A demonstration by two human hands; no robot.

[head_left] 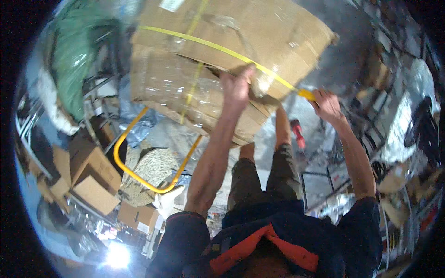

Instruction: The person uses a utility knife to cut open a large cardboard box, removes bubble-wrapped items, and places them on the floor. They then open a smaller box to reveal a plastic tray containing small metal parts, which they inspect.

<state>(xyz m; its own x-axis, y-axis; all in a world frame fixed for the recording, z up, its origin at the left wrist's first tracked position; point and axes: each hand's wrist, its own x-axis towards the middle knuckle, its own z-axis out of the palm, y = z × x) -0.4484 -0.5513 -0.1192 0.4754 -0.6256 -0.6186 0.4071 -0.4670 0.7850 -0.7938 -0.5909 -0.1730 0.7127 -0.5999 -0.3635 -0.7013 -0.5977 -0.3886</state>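
Nearest the camera: dark top with an orange collar strip point(241, 248) at 6 o'clock, both bare forearms ran up from it. Olive shorts point(259, 173) and a red shoe point(298, 134) showed between the arms, standing on a littered floor point(320, 180). Left hand point(237, 85) was just above centre, at 12 o'clock, fingers curled over the torn lower edge of the big cardboard box point(222, 51), gripping the flap. Right hand point(327, 105) sat at 2 o'clock, just off the box's right corner, fingers closed around the end of the yellow strap point(204, 44); whether it held a tool at the yellow end piece, couldn't tell. Strap ran diagonally across the box face from 11 o'clock down to that hand, with a second strap crossing it upright. Box was crumpled, partly wrapped in clear tape, tilted, filling the top centre of the view. Under its lower left edge, at 8 o'clock, a yellow tube frame point(139, 178) looped out. Further left at 9 o'clock, small cardboard boxes point(90, 178) were stacked. At 10 o'clock, a green sack point(74, 60) was furthest out.
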